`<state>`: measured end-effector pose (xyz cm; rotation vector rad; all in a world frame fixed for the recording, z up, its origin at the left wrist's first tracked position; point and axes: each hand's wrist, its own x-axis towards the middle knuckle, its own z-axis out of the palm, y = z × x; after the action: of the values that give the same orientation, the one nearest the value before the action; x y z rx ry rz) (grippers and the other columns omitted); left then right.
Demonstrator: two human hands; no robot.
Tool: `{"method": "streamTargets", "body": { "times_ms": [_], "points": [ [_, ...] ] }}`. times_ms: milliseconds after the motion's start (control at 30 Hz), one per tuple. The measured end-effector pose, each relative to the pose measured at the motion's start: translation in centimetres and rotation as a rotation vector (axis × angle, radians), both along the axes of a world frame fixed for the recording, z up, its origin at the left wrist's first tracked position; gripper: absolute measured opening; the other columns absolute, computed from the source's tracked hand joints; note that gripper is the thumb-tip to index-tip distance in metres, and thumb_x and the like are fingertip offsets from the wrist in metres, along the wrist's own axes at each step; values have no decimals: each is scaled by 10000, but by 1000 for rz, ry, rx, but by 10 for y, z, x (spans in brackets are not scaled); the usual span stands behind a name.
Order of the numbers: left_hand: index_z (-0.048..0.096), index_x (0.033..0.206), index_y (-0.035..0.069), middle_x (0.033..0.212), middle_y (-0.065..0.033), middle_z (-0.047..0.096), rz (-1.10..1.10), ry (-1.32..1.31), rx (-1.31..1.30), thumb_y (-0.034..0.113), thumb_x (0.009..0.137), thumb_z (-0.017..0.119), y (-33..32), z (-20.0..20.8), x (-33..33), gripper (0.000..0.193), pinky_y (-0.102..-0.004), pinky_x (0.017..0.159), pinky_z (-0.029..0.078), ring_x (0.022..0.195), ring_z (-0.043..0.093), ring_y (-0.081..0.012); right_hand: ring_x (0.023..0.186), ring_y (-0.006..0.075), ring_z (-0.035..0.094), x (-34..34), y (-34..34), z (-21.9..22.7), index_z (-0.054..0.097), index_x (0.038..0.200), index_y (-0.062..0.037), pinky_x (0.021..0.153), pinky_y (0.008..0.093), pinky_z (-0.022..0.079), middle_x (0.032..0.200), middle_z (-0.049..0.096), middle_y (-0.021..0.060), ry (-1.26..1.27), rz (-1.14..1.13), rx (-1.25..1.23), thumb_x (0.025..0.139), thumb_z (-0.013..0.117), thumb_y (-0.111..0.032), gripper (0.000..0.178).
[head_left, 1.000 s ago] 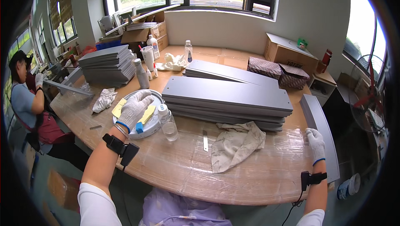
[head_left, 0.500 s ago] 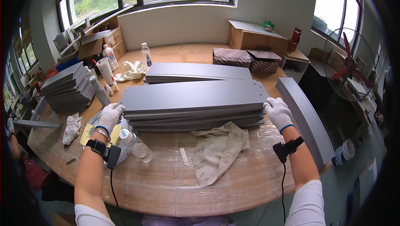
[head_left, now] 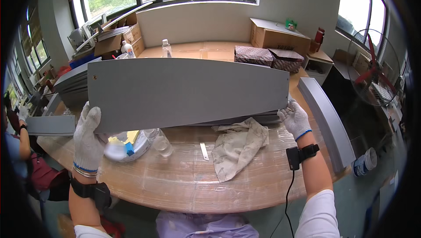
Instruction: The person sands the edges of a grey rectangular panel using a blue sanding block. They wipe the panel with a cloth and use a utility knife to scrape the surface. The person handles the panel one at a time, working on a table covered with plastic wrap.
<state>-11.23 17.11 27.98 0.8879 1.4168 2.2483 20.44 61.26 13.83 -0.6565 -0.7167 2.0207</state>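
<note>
A long grey panel (head_left: 188,91) with small holes near its ends is raised and tilted above the table, held at both ends. My left hand (head_left: 87,135), in a white knit glove, grips its lower left corner, thumb on the face toward me. My right hand (head_left: 294,119), gloved likewise, has its fingers curled at the lower right corner. Behind and below the panel, a stack of similar grey panels (head_left: 267,118) shows only in part. A crumpled pale cloth (head_left: 241,150) lies in front of it. Nearer my left hand are a clear bottle (head_left: 162,145) and yellow sponge-like pieces (head_left: 130,137).
A small metal strip (head_left: 204,151) lies on the film-covered table (head_left: 184,185). More panels are piled at left (head_left: 72,87) and along the right edge (head_left: 326,124). Patterned boxes (head_left: 253,56) and a fan (head_left: 372,69) stand beyond. At far left, another person's gloved hand (head_left: 23,113) is by a panel (head_left: 50,125).
The top panel has been lifted off the stack and tilted up, its left end raised closer to me. My left hand has moved left; the right stays at the right corner.
</note>
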Motion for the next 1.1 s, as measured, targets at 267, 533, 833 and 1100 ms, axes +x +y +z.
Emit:
{"method": "streamTargets", "body": {
  "times_ms": [267, 533, 833, 1100],
  "points": [
    [372, 1404, 32, 1243, -87, 561, -67, -297, -181, 257, 939, 595, -96, -81, 99, 563, -306, 790, 554, 1028, 631, -196, 605, 129, 462, 149, -99, -22, 609, 1050, -95, 528, 249, 452, 834, 579, 23, -382, -166, -30, 946, 578, -206, 155],
    [412, 1342, 28, 1220, -170, 581, -168, -800, -294, 223, 993, 484, -115, -225, 155, 406, -483, 719, 629, 1004, 670, -331, 1131, 322, 566, 198, -183, -42, 576, 1245, 16, 952, 407, 462, 1279, 563, 192, -2170, -201, 845, 939, 557, -307, 445],
    [474, 1307, 22, 1321, -172, 517, -149, -1056, 6, 427, 1009, 424, -112, -258, 171, 505, -548, 1020, 435, 1225, 516, -335, 1444, 375, 204, 9, -351, -95, 320, 1451, 23, 1192, 462, 115, 1512, 290, 260, -1362, 462, 1626, 944, 441, -438, 696],
    [377, 1386, -31, 1376, -231, 465, -265, -1159, 97, 693, 940, 238, -127, -247, 162, 861, -553, 1068, 372, 1283, 450, -402, 1148, 344, 591, -32, -377, -52, 600, 1189, 25, 991, 337, 459, 1226, 610, 215, -366, 699, 1061, 954, 538, -159, 305]
  ]
}}
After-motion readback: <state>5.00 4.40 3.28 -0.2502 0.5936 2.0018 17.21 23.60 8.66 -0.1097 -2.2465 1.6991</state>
